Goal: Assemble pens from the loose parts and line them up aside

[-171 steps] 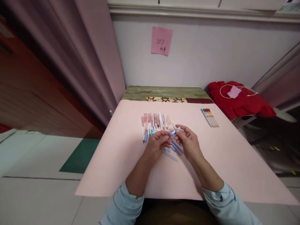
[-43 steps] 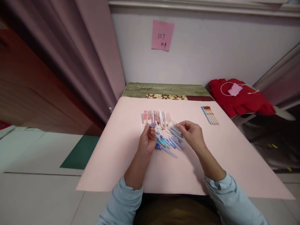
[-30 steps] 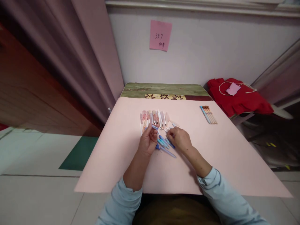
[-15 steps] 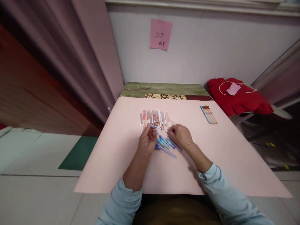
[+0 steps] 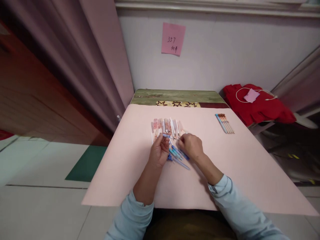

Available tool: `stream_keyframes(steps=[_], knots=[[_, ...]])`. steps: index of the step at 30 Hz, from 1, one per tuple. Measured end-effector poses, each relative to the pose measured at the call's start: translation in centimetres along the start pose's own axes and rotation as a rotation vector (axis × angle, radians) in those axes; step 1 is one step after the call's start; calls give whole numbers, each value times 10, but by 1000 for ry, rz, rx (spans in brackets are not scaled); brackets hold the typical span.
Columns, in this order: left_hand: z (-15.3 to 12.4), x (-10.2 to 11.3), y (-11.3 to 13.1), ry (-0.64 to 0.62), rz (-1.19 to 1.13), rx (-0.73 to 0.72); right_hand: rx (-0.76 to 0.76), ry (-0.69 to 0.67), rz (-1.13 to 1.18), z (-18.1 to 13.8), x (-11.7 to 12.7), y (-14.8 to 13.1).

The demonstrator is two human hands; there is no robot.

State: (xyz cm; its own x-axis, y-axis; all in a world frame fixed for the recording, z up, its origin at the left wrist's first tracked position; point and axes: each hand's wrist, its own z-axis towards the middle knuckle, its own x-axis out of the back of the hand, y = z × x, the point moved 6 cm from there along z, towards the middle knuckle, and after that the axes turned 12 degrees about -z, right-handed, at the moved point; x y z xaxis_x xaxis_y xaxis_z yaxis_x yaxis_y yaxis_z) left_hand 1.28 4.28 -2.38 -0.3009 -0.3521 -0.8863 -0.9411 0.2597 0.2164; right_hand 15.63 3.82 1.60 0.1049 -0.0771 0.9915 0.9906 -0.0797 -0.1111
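Observation:
My left hand [image 5: 160, 151] is closed round a light blue pen [image 5: 166, 135], its end showing between thumb and forefinger. Facing it, my right hand [image 5: 191, 145] pinches a thin white piece [image 5: 177, 138], mostly hidden by the fingers; whether it joins the pen I cannot tell. Several blue and turquoise pen parts [image 5: 177, 152] lie under and between my hands. Near them rests a long translucent blue pen barrel [image 5: 182, 163]. Beyond my fingers a row of pink, white and clear pen parts [image 5: 167, 124] is laid out side by side.
At the right of the pink-covered table [image 5: 120, 166], several pens [image 5: 225, 124] with brown tops and a blue one lie together. A red cloth [image 5: 262, 110] with a white cord is beyond the right edge. A curtain [image 5: 107, 50] hangs at the left.
My right hand has turned slightly, its knuckles now more closed, and remains close to the left. The left hand keeps the pen. The whole view has shifted a little.

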Motion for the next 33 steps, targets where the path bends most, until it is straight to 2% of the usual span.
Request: stream_keyframes(steps=[3,6,8,26,29,33], knots=[[2,2,-2,5,-1,6,-22,101,410,-11,15,7],[3,3,-6,-11,24,24,-3,57,812,-20,24,3],[3,3,-8,-27,60,36,0,33,940,-24,28,-2],[-4,-2,-13,-153,263,-16,-6,51,958,-29,27,-8],[-3,1,-15,-169,268,33,-19,-28,1074,-24,21,-6],[-1,4,-21,-139,243,122,-88,-231,1313,-20,6,-7]])
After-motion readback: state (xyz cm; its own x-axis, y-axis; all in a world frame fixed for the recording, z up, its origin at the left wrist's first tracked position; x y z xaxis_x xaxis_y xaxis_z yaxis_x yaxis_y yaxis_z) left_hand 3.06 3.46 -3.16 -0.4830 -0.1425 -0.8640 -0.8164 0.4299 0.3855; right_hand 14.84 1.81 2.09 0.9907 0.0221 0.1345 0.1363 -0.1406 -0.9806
